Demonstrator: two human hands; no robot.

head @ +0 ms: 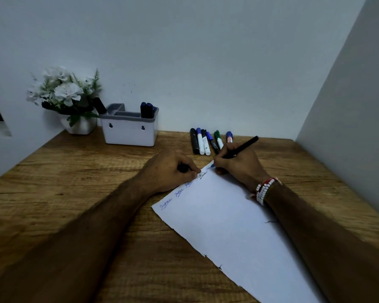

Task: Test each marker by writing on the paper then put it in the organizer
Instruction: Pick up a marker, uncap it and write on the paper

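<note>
At the centre of the frame the right hand (236, 165) grips a black marker (243, 146), fingers curled round it, its tip on the far corner of the paper (223, 226). Just to the left, the left hand (171, 169) rests at the paper's edge, fingers curled round a small dark piece (182, 167). Six loose markers (202, 142) lie in a row above the hands. The white organizer (129, 134), left of them against the wall, holds several markers.

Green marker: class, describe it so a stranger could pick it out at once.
On the table, right of the white organizer, a row of markers lies by the wall. The green marker is second from its right end, just beyond the right hand. It alone has a green cap; its neighbours' caps are blue.
</note>
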